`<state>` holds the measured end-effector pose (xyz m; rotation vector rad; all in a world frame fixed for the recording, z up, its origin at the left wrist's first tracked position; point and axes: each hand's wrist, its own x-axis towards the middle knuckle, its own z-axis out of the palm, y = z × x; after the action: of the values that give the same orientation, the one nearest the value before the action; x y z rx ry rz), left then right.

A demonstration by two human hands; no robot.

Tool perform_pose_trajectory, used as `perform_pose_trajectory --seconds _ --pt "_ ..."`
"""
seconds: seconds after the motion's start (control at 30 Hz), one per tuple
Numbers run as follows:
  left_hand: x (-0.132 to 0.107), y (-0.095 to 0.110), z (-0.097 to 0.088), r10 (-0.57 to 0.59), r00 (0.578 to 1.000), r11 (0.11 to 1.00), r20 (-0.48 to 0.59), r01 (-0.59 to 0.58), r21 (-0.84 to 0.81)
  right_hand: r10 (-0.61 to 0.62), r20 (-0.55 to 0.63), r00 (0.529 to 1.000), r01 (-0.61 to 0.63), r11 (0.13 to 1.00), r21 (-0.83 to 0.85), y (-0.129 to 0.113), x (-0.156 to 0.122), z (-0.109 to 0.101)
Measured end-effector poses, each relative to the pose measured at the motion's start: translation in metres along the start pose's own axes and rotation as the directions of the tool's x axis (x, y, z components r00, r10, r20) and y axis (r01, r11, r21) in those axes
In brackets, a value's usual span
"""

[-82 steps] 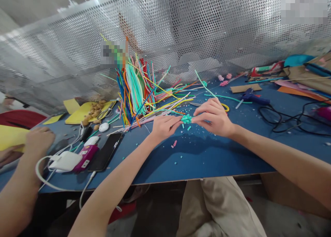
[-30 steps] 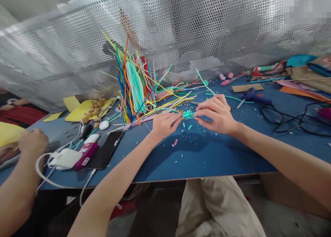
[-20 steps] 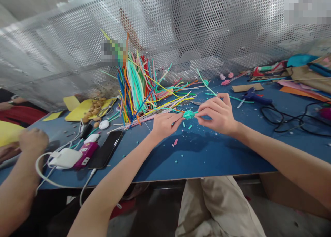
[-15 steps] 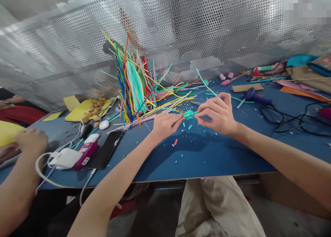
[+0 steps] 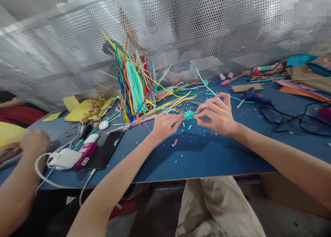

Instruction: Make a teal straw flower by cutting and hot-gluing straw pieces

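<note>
A small teal pipe-cleaner flower (image 5: 189, 114) hangs just above the blue table (image 5: 207, 154), held from both sides. My left hand (image 5: 164, 125) is closed, pinching it from the left. My right hand (image 5: 216, 114) pinches it from the right with thumb and forefinger, the other fingers curled above. Small teal and pink scraps (image 5: 181, 133) lie scattered on the table under my hands.
A heap of coloured pipe cleaners (image 5: 137, 88) leans on the perforated metal screen (image 5: 181, 30). A phone (image 5: 105, 156), white charger (image 5: 64, 159) and pink device (image 5: 85, 153) lie left. A blue glue gun (image 5: 252, 96) and black cables (image 5: 287, 119) lie right. Another person's hand (image 5: 34, 142) rests far left.
Both my hands have lifted the teal flower slightly off the table and my right fingers have shifted on it. The other person's hand at left has moved a little.
</note>
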<state>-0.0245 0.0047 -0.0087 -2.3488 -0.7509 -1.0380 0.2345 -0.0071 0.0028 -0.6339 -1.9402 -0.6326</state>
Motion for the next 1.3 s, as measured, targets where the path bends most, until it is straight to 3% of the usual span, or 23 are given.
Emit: perform_pose_trajectory --seconds 0.63,1.3 --pt "0.0005 0.0002 -0.0006 0.008 1.0 1.0 -0.004 -0.008 -0.02 -0.063 -0.067 0.996 0.063 0.998 0.001 -0.0013 0.0032 -0.0029" --pt "0.0007 -0.0002 -0.0006 -0.006 1.0 0.998 -0.017 0.005 -0.055 -0.042 -0.052 0.998 0.043 0.999 0.01 0.0 0.0033 -0.003"
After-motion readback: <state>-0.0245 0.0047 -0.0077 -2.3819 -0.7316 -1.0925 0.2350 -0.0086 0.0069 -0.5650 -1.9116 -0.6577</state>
